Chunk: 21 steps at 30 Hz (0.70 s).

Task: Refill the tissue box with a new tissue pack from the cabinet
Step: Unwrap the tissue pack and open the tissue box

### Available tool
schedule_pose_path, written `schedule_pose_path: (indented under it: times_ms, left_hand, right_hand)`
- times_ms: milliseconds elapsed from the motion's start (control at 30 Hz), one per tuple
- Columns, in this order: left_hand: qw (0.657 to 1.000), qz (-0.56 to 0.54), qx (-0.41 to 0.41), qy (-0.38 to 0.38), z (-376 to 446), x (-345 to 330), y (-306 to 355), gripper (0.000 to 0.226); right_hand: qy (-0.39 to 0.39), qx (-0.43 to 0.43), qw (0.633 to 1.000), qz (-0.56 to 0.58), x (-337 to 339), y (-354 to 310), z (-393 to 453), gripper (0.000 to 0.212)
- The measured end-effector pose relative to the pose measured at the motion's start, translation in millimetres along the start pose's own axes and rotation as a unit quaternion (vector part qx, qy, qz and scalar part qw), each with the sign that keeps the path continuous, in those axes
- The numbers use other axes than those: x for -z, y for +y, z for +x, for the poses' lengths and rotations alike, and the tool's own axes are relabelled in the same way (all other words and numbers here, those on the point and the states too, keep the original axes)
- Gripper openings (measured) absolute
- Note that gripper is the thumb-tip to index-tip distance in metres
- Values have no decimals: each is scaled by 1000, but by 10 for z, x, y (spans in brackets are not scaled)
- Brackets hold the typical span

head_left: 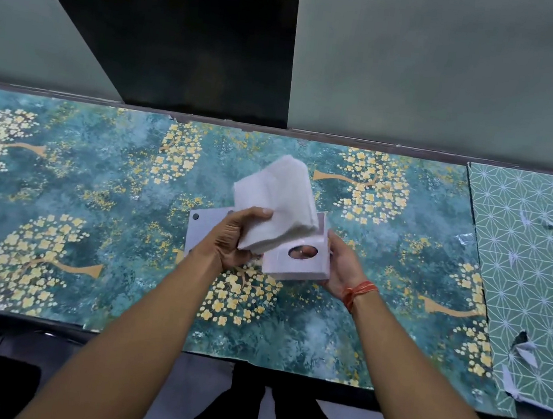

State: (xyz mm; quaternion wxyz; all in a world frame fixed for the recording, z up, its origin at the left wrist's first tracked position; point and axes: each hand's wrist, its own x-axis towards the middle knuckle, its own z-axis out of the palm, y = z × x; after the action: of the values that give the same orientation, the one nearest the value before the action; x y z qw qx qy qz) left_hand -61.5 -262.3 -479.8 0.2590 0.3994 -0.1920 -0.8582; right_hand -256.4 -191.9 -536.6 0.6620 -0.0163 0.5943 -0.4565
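Feeding tissue stack (274, 202) into (tilted) tissue box (296, 261)

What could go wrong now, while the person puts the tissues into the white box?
1. The left hand pinches the tissue stack only at its lower end; the upper sheets fan out and may catch on the box or crumple.
2. The right hand holds the box tilted, so it may slip.
3. The loose white panel lies right behind the hands and may get knocked.
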Motion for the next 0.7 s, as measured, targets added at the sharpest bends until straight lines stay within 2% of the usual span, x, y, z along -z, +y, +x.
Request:
schedule_pose_path:
  times_ms: [67, 100, 167, 233, 267, 300, 367, 400, 467, 533, 600, 700]
  left_hand:
    - [998, 61, 26, 22, 33, 12, -112, 12]
    - [996, 74, 36, 28, 44, 0, -163, 11]
    - [994, 90, 42, 38, 88, 9, -248, 13]
    - [993, 103, 36, 38, 104, -12, -279, 25]
    - [993, 111, 37, 33, 115, -28, -285, 31]
    - [992, 117, 37, 30, 107, -65, -283, 32]
    - [990, 139, 28, 27, 104, -142, -285, 28]
    - [986, 161, 23, 31, 111, -180, -296, 29]
    - [969, 239, 2, 62, 138, -262, -340, 40]
    - [945, 301, -40, 123, 165, -351, -410, 49]
    - [920, 331, -75, 194, 156, -426, -468, 45]
    - [886, 374, -92, 258, 127, -445, -531, 36]
  right_hand:
    - [79, 28, 990, -113, 15, 24, 54, 31]
    - [116, 49, 973, -191, 25, 16, 46, 25]
    - [207, 140, 914, -320, 40, -10, -33, 23]
    - [286, 260, 865, -320, 8, -52, -210, 26]
    - [284, 297, 861, -300, -8, -96, -294, 30]
    - [250, 297, 886, -254, -33, -137, -329, 35]
    - [135, 219, 952, -163, -130, -246, -391, 45]
    - [97, 190, 965, -155, -161, -276, -393, 48]
    - [77, 187, 963, -178, -211, -293, -373, 41]
    - [77, 190, 960, -193, -224, -249, -330, 31]
    - [83, 182, 954, -226, -212, -215, -288, 28]
    - [122, 199, 917, -323, -143, -202, -237, 23]
